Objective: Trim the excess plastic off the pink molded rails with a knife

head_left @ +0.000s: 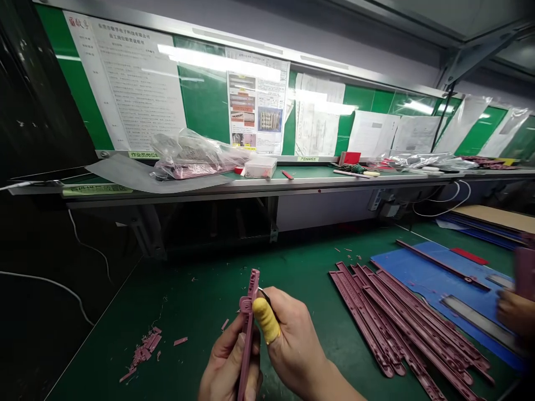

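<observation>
My left hand [232, 362] is closed around a long, narrow mauve plastic strip [246, 351], which stands nearly upright with a wider rounded piece near its top. Beside that wider part, my right hand [295, 326] grips a thin tool [264, 296] with a metal tip, mostly hidden by the fingers. A yellow finger cot [266, 320] covers the right thumb, which is against or very near the strip's edge. Small mauve scraps [146, 348] lie heaped on the green bench at the left, with a few loose slivers nearby.
Several similar mauve strips [401, 317] are piled at the right, partly beside a blue mat [434, 267]. Another person's hand [512, 312] shows at the right edge. Behind runs a raised shelf [301, 186] bearing a clear plastic bag [196, 153] and small box [259, 167].
</observation>
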Action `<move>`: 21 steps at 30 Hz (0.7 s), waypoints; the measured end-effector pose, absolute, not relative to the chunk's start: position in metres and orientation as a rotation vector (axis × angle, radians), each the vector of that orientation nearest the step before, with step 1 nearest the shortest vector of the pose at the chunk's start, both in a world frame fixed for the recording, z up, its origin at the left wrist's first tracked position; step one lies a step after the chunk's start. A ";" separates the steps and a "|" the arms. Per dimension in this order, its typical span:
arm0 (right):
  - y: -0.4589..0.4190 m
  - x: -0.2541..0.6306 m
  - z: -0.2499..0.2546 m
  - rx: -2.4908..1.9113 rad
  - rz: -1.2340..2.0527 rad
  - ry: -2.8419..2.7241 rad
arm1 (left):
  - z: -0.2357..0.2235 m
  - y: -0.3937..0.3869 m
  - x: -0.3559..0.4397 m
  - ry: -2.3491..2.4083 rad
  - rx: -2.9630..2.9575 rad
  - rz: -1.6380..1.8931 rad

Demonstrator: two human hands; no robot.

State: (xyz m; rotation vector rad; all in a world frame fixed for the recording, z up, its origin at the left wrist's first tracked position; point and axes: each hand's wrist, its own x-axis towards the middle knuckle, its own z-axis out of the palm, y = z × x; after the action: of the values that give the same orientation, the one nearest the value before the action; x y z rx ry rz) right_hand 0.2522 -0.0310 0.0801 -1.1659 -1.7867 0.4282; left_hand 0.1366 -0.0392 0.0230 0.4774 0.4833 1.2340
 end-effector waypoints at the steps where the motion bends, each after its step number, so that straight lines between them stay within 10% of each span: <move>1: -0.030 0.253 0.079 -1.173 0.422 -1.790 | 0.024 -0.040 0.138 0.492 0.470 1.235; 21: -0.041 0.284 0.091 -1.307 0.128 -2.020 | 0.022 -0.050 0.133 0.551 0.724 1.168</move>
State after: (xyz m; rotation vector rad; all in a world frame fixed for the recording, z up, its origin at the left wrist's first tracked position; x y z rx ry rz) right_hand 0.2844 -0.0406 0.0906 -1.3067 -2.0196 0.1283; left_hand 0.1333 -0.0505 0.0224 0.7243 0.5514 1.1685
